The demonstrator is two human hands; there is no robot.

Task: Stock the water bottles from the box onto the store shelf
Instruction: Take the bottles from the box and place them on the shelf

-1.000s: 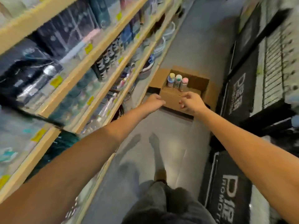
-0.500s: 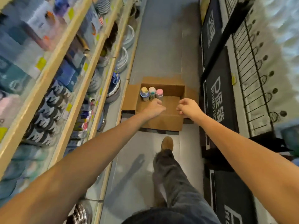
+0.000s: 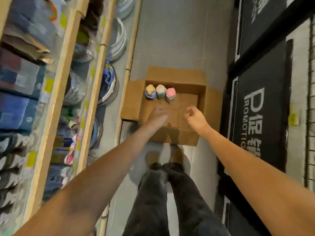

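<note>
An open cardboard box [image 3: 202, 92] sits on the aisle floor in front of my feet. Three water bottles stand in a row at its far left corner: one with a yellow cap [image 3: 150, 90], one with a white cap [image 3: 160, 90] and one with a pink cap [image 3: 170, 93]. My left hand [image 3: 157, 114] reaches over the box interior just short of the bottles; it is blurred, with the fingers stretched forward and holding nothing. My right hand [image 3: 195, 116] hovers over the right half of the box, fingers loosely curled and empty.
Wooden store shelves [image 3: 95, 86] full of bowls, plates and packaged goods run along the left. Black promotion mats [image 3: 260, 114] and a wire rack line the right side. The grey floor [image 3: 179, 40] stretches beyond the box.
Both hands have let go of the box's near flap and moved forward over its inside. The view has tilted down and closer to the box.
</note>
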